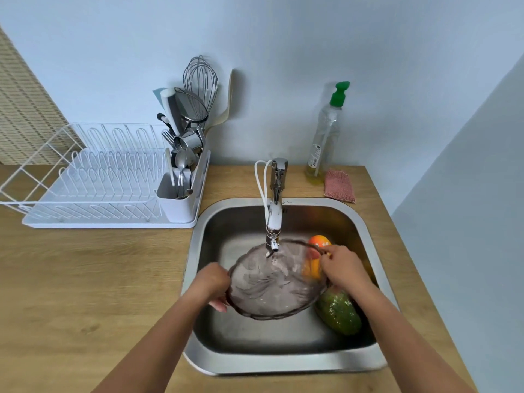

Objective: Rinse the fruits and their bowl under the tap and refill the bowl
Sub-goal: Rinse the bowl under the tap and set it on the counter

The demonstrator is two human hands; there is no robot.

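Left hand [213, 282] gripping the glass bowl [272, 282] rim, right hand [341, 266] pinching the opposite rim, bowl under the tap [274, 219], fruits [337, 310] in the sink [283, 361]

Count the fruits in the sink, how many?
2. An orange-red fruit lies behind the glass bowl, by the right hand; a green fruit lies right of the bowl, nearer the camera. The bowl may hide more.

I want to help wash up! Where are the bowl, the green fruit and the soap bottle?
bowl [276, 279], head view, middle of its see-through inside.
green fruit [338, 312], head view, middle of its wet skin.
soap bottle [325, 137], head view, middle of its clear body.
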